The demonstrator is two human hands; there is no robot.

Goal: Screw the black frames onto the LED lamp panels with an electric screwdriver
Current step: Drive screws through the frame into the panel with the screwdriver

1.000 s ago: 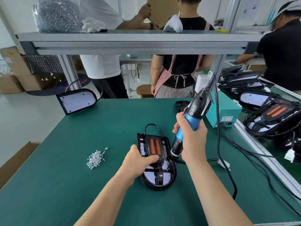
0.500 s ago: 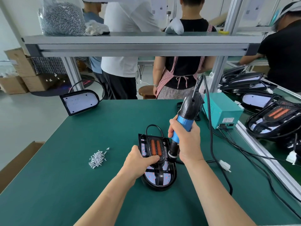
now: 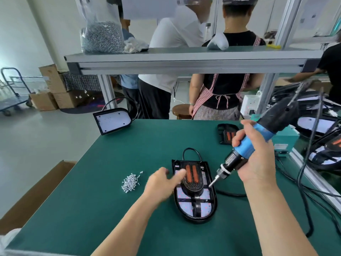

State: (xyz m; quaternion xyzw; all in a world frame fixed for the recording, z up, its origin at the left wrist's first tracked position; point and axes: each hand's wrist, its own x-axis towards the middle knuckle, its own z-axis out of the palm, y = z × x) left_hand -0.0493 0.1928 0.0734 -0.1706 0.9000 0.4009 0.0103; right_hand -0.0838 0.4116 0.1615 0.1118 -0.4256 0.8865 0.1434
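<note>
The lamp panel under its black frame lies mid-counter, rounded end toward me. My right hand grips the screwdriver, tip at the panel's right edge. My left hand, blurred, is loosely open. The counter runs wide to the left.

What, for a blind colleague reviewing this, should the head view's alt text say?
A person's right hand holds an electric screwdriver tilted, bit beside the right edge of a black-framed LED lamp panel on a green table. The blurred left hand is over the panel; loose screws lie left of it.

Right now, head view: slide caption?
Right hand holds electric screwdriver tilted beside framed LED panel; blurred left hand at its left edge; screws nearby.
</note>
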